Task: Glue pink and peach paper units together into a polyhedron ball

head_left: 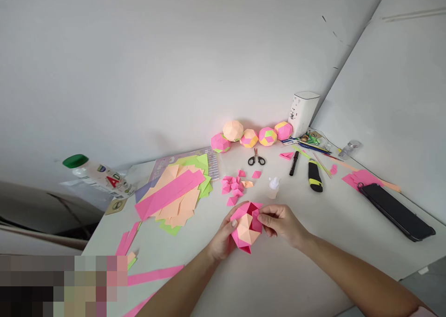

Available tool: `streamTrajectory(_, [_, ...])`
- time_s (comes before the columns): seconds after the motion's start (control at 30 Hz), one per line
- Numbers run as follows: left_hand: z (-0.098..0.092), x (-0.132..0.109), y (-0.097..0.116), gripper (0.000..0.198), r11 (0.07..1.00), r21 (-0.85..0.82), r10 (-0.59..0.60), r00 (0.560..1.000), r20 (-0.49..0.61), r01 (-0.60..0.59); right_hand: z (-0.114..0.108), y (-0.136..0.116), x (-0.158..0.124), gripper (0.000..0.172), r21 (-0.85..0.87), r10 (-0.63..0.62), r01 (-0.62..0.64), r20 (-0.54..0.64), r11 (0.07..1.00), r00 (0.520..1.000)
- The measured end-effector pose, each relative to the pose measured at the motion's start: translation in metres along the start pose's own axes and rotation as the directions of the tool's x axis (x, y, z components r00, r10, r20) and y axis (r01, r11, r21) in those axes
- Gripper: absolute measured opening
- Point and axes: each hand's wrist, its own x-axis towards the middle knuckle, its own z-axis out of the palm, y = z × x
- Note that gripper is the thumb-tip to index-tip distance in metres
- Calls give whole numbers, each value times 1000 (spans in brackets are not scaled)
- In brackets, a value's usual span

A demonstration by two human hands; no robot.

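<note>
A half-built paper ball (246, 227) of pink and peach folded units is held just above the white surface (313, 261), near its front edge and between both hands. It is cupped from below and behind by the left hand (223, 238), whose fingers are closed around its left side. A pink flap on its upper right is pinched by the thumb and forefinger of the right hand (280, 224), so both hands are clamped on the same piece.

The step in hand is judged to be the seating of a pink unit into the open top of the shell. It is best done with the ball kept steady in the left palm while the flap is slid along its crease into the neighbouring pocket, not pushed against it; light pressure is advised, since thin paper buckles easily. Whether the flap tip is already inside a pocket cannot be made out, as it is hidden by the fingers.

Spare pink units (234, 187) lie just beyond the ball, with a small glue bottle (273, 186) beside them. Further back, scissors (256, 159) and four finished balls (251, 136) are seen by the wall, and a stack of coloured sheets (177, 194) lies to the left.
</note>
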Motion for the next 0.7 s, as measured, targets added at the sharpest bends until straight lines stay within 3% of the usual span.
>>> streamTrajectory(0.5, [-2, -4, -4, 64, 989, 126, 85, 995, -60, -77, 5, -10, -7, 29, -92, -57, 51, -65, 994, 996])
streamTrajectory(0.7, [-4, -5, -6, 62, 965, 237, 133, 987, -89, -109, 9, -11, -11, 32, -79, -10, 6, -47, 997, 999])
